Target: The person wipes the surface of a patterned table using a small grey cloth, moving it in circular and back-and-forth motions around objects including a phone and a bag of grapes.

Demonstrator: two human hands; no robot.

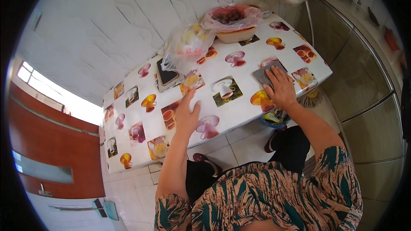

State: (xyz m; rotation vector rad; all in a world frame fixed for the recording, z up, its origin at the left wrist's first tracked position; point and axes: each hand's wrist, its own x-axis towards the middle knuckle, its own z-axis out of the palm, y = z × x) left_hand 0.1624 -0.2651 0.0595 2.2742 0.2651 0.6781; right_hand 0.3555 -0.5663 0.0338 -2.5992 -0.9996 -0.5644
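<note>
My right hand point(281, 89) presses a folded grey cloth point(262, 76) against the patterned tablecloth point(252, 68) near the table's right end. Its fingers lie over the cloth, with the thumb along the near edge. Over the middle of the table is my left hand point(187, 113), its fingers stretched out and apart with nothing in them. Just beyond it, a dark-screened tablet or phone-like slab point(167, 76) rests on a pale base, partly covered by a clear plastic bag point(188, 49) of yellowish items. Whether my left hand touches the table I cannot tell.
Against the wall, a beige basin point(236, 36) holds a pink bag of dark fruit, with a clear green-capped bottle point(264, 6) beside it. Dark cabinets point(364, 81) stand to the right. A bin point(275, 122) sits under the near edge; a brown door point(51, 145) is at left.
</note>
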